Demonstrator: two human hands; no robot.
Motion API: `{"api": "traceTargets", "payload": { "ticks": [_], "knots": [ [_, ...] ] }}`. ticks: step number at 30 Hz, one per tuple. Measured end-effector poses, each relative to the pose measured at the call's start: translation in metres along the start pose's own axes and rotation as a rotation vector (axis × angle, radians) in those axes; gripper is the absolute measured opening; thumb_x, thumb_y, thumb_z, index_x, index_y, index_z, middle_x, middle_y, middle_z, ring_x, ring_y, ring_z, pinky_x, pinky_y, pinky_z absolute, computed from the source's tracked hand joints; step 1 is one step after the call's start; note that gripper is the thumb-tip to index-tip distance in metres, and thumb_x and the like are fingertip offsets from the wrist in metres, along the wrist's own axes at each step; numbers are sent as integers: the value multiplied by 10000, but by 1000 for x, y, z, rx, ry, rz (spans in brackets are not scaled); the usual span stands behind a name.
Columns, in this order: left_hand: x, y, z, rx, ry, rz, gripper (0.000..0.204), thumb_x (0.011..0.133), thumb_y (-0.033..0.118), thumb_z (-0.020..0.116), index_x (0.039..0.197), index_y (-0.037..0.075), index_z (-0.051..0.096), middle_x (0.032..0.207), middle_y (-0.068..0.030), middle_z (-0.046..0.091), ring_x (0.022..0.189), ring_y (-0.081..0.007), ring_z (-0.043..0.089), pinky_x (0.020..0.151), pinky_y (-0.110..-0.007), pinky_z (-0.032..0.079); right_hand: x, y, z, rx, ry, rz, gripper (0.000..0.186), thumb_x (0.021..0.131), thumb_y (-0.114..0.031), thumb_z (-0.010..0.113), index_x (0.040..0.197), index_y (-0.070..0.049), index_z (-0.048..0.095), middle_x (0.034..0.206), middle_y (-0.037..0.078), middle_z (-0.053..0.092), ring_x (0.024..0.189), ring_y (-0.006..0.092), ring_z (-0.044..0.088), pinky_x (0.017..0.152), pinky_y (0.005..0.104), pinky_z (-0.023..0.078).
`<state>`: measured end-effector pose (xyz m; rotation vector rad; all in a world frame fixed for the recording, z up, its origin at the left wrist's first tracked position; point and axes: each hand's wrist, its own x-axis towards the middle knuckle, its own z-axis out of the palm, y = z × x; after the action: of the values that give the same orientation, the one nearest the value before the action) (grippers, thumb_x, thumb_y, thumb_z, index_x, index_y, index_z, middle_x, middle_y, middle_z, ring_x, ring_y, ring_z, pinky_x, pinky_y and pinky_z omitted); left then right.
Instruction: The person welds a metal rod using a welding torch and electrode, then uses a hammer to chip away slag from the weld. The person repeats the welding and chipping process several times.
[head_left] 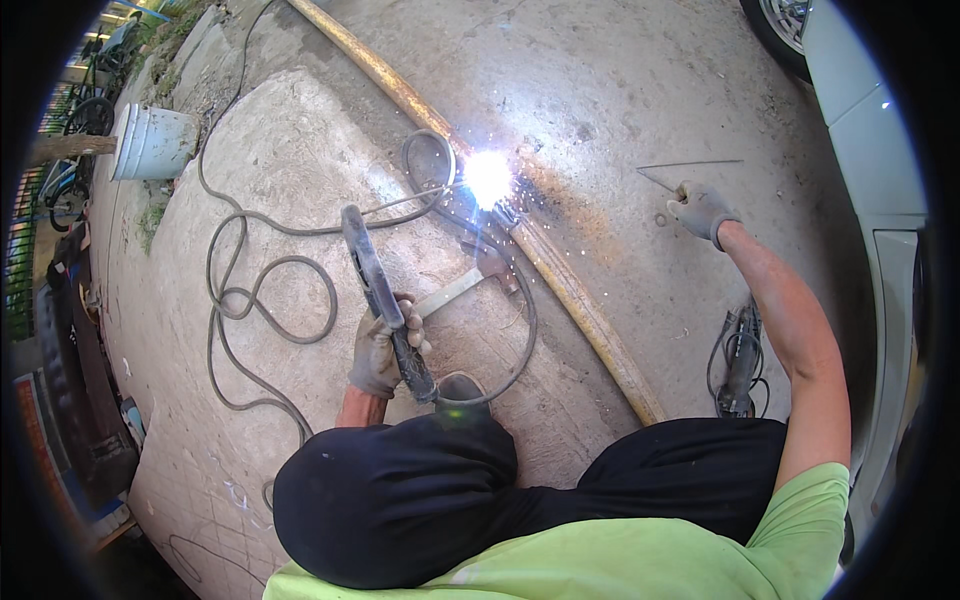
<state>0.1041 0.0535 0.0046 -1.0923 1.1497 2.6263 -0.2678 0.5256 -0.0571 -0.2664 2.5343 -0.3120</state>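
My gloved left hand (390,355) grips a black electrode holder (370,275) whose rod runs toward a bright spark-throwing arc (488,180) on a long rusty yellowish pipe (575,295). A hammer (450,290) with a pale handle lies below the arc, its handle end beside my left hand. The holder's dark cable (535,330) loops around it. My gloved right hand (703,213) is closed on the lower end of a thin metal rod (655,178); another thin length (700,163) extends from that rod's far end. The joint on the pipe is hidden by glare.
A black angle grinder (740,365) with its cord lies right of the pipe. A white car (855,120) stands along the right. A white bucket (155,145), bicycles (85,125) and dark clutter (85,380) line the left. Cables (270,405) coil across the cracked concrete.
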Motion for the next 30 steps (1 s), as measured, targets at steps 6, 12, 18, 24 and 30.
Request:
{"api": "traceTargets", "payload": {
  "ticks": [6, 12, 18, 24, 30],
  "knots": [
    [-2, 2, 3, 38, 22, 10, 319, 1059, 202, 743, 1306, 36, 626, 889, -56, 699, 671, -180, 678, 590, -385, 608, -4, -9, -2, -43, -2, 0, 382, 972, -346, 709, 1192, -35, 737, 1117, 207, 794, 1031, 335, 753, 926, 438, 575],
    [-1, 1, 3, 37, 6, -2, 355, 1029, 215, 784, 1306, 58, 627, 908, -63, 699, 682, -179, 692, 606, -399, 625, -3, 0, 1, -28, 34, -19, 400, 946, -365, 712, 1149, -22, 748, 1099, 221, 791, 1025, 342, 759, 901, 435, 579],
    [-6, 2, 5, 267, 44, 117, 399, 990, 227, 806, 1278, 23, 620, 905, -75, 707, 688, -187, 707, 584, -348, 595, -1, -5, 1, -48, 16, -26, 400, 961, -363, 711, 1182, -32, 743, 1123, 212, 795, 1044, 350, 757, 929, 445, 578],
    [-13, 23, 57, 1314, 151, 467, 396, 926, 198, 804, 1209, -21, 632, 849, -150, 735, 743, -298, 756, 671, -418, 600, 3, 10, 7, -60, 43, -36, 422, 942, -399, 727, 1160, -37, 751, 1114, 217, 792, 1042, 346, 759, 908, 440, 580],
    [-23, 20, 73, 1482, 154, 448, 415, 908, 238, 818, 1197, -14, 659, 937, -213, 770, 811, -378, 778, 771, -463, 614, 5, 6, 8, -50, 0, -25, 436, 951, -415, 730, 1184, -46, 744, 1154, 216, 790, 1081, 351, 755, 927, 441, 576]
  ]
}}
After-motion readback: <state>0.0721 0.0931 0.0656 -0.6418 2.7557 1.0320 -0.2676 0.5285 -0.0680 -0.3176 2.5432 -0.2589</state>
